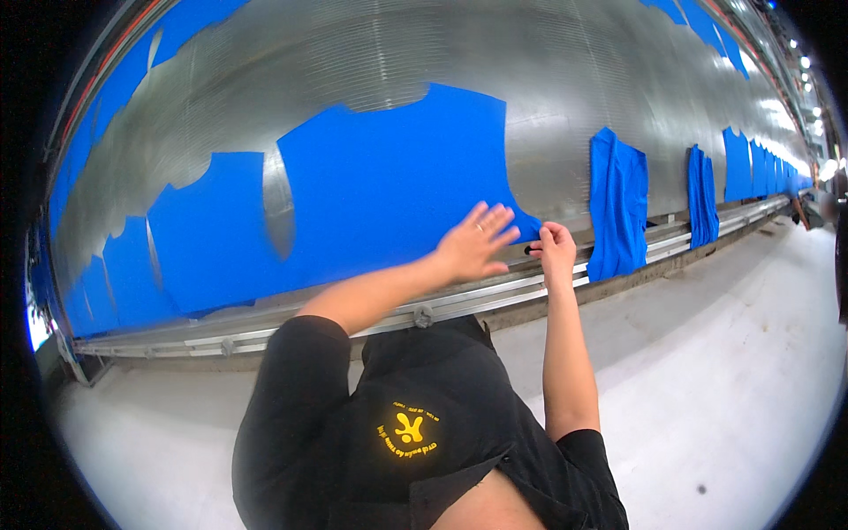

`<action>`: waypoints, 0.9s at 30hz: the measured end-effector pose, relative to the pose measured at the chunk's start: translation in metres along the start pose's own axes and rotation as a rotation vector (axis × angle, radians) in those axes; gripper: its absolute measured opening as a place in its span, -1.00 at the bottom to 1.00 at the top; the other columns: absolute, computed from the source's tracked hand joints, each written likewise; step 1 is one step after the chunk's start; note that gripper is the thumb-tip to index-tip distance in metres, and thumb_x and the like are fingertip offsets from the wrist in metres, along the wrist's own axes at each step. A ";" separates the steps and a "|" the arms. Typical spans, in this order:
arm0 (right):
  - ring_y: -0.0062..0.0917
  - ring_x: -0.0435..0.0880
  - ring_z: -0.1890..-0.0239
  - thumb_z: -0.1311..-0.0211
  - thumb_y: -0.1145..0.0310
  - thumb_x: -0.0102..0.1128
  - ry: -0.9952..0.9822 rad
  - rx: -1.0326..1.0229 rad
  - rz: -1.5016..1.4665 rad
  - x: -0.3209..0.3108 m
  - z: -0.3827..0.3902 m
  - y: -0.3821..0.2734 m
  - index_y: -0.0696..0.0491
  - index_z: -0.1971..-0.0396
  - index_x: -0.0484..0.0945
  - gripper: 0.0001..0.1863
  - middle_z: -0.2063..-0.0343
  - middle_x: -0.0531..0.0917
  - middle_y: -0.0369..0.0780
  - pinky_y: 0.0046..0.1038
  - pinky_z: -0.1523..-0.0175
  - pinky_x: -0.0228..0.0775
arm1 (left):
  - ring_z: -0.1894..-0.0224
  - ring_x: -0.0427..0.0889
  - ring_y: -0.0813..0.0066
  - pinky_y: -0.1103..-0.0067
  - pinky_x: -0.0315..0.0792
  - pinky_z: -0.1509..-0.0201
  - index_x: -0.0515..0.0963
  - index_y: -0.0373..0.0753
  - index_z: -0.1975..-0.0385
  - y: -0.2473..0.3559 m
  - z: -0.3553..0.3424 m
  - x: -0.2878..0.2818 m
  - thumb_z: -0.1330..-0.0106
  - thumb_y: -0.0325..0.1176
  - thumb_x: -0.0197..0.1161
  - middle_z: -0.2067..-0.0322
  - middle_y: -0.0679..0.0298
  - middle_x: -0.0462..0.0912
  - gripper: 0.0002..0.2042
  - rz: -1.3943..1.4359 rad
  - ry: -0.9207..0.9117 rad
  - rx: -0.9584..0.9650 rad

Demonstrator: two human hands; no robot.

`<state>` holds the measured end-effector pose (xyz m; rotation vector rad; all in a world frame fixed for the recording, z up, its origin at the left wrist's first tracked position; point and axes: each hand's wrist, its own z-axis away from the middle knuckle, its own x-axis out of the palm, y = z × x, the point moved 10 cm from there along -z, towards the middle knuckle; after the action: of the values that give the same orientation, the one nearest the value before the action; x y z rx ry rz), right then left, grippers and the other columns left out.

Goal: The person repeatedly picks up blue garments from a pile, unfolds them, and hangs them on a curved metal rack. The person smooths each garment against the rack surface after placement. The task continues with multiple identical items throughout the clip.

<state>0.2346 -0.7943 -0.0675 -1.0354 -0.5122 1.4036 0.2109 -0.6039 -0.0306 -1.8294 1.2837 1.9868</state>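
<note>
A large blue cut fabric panel [397, 177], shaped like a shirt body with a curved neckline, lies spread on a long grey metal table [548, 163]. My left hand [477, 243] is flat with fingers spread over the panel's lower right part. At the panel's lower right corner, my right hand [556, 249] pinches the fabric tip between thumb and fingers. A small black object [530, 251] shows by the right fingers; its kind is unclear.
More blue panels [208, 225] lie flat to the left. On the right, two bunched blue pieces [618, 203] [702, 196] hang over the table's metal edge rail [459, 305]. Further panels [740, 165] run along the far right, and others line the opposite side. A pale floor [707, 353] lies below.
</note>
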 end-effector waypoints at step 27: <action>-0.63 0.65 0.34 -0.43 0.38 0.20 0.049 -0.040 0.083 -0.124 0.112 -0.018 0.20 -0.12 0.49 -0.65 0.23 0.64 -0.26 -0.57 0.26 0.54 | -0.59 -0.12 0.00 0.09 -0.30 -0.61 0.11 -0.19 -0.52 -0.126 -0.028 -0.063 -0.47 0.28 -0.14 -0.53 -0.09 -0.02 -0.20 -0.235 0.249 -0.566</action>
<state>0.1332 -0.8777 0.0367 -1.1316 -0.4682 1.4421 0.3257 -0.5167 -0.0322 -2.4022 0.5260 2.1849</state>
